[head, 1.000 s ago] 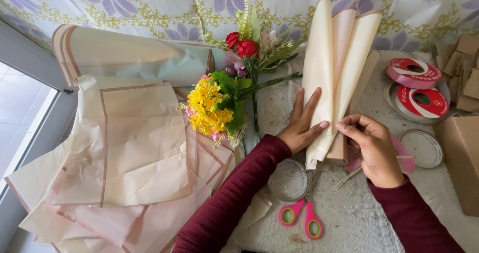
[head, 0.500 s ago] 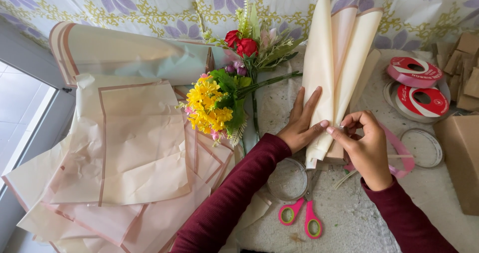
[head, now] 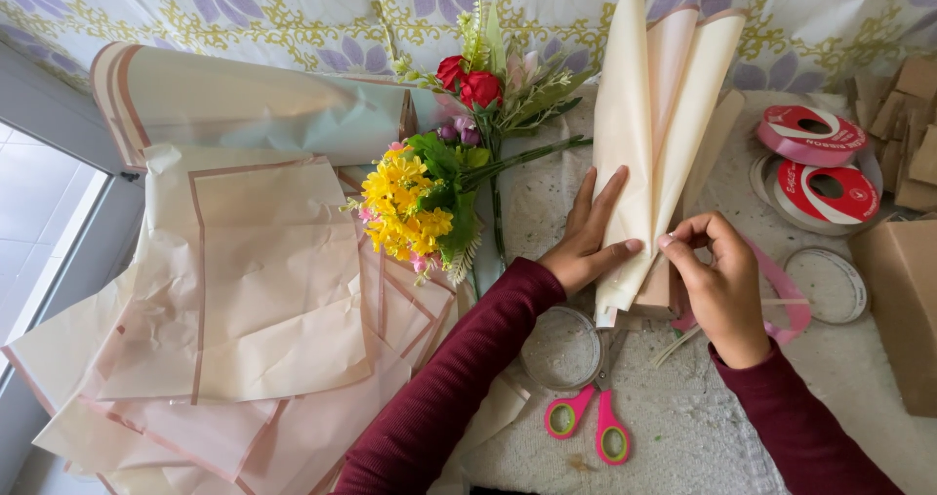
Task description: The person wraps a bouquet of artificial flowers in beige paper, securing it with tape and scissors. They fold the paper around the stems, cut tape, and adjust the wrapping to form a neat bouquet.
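Folded cream wrapping paper (head: 652, 134) lay on desk (head: 703, 427), pinned flat by open left hand (head: 586, 246); lower edge pinched by right hand (head: 717, 285). Judged light, creasable; best held at narrow end.

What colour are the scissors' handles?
The scissors have pink handles with yellow-green inside the loops, seen in the head view.

matt cream paper (head: 656, 144) — smooth

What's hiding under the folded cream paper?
Under the folded cream paper a brown cardboard block peeks out at the bottom, beside pink ribbon. The left hand presses the paper flat; the right hand pinches its edge. Anything else beneath is covered.
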